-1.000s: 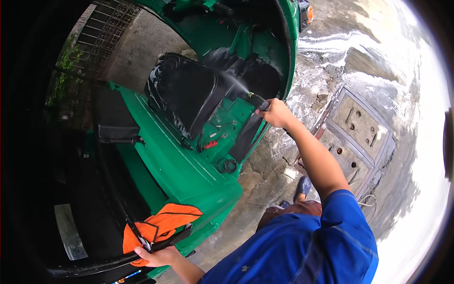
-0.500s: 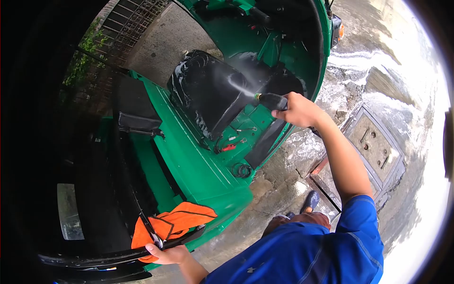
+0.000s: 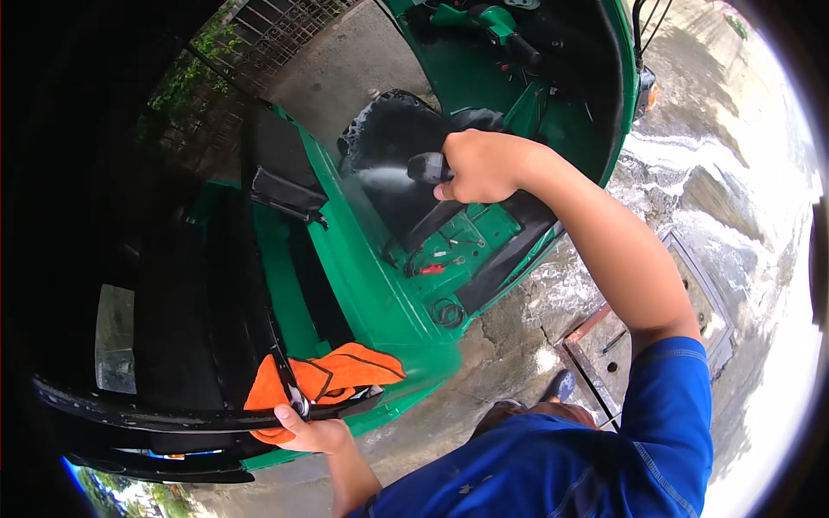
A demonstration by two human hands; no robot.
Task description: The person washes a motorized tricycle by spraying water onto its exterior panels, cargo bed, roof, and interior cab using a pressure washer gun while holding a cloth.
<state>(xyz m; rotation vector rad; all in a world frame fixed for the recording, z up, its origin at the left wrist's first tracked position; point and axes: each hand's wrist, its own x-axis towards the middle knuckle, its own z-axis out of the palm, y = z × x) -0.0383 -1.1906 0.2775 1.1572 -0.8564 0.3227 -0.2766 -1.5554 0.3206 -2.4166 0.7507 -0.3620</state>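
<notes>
My right hand (image 3: 490, 167) is wrapped round a black spray gun (image 3: 426, 167), its nozzle pointing left. White mist leaves it over the black seat (image 3: 399, 129), which has suds along its edge. The gun's lower part is hidden by my hand. At lower left, my left hand (image 3: 313, 433) grips the black roof rail (image 3: 190, 420) of a green three-wheeled vehicle (image 3: 371, 298), thumb on the near side and fingers mostly hidden behind. An orange cloth (image 3: 358, 367) with dark trim lies over the body's corner, against the rail and just above this hand.
Cables with a red clip (image 3: 432, 269) and a black coil (image 3: 446, 312) lie on the green floor beside the seat. The handlebar (image 3: 518, 43) is farther forward. Sudsy wet concrete (image 3: 673, 164) and a framed cover (image 3: 626, 345) are at right; a metal fence (image 3: 276, 34) stands beyond.
My right hand has moved left with the spray gun, and the spray now falls farther left on the seat. My left hand keeps its grip on the rail. The view has shifted slightly.
</notes>
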